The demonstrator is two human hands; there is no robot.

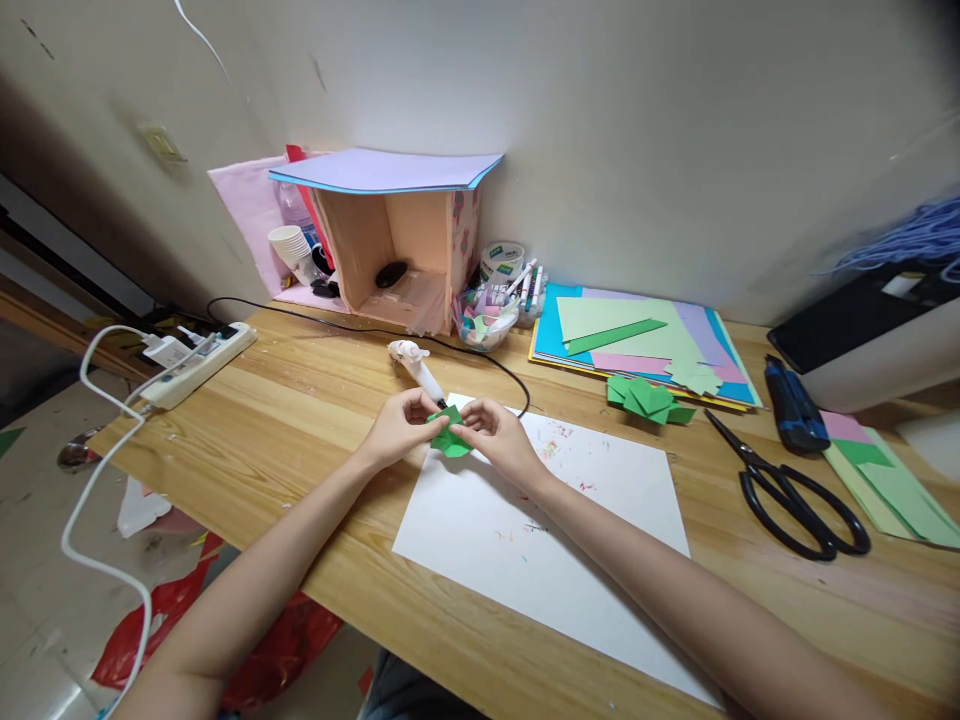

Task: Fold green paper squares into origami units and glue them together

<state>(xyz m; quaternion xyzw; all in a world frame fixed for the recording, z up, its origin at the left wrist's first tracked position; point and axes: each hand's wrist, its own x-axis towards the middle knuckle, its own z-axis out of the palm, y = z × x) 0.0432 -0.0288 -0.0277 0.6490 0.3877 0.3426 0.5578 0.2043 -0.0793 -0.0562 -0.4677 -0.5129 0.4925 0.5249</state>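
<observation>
Between both hands is a small folded piece of green paper (451, 441), held over the upper left corner of a white sheet (480, 530) with coloured smudges. My left hand (401, 428) pinches its left side, thumb on top. On the other side, my right hand (499, 438) grips the paper with thumb and fingers. Just behind the hands lies a white glue gun (420, 371), its dark tip close to the paper. Several folded green paper pieces (649, 399) lie further right, beyond the white sheet.
Black-handled scissors (795, 500) and a blue cutter (795, 405) lie at the right. Coloured paper sheets (551, 310) are stacked at the back. A cardboard box (461, 260) stands by the wall beside a plastic bowl (487, 325). A power strip (199, 365) sits at the left edge.
</observation>
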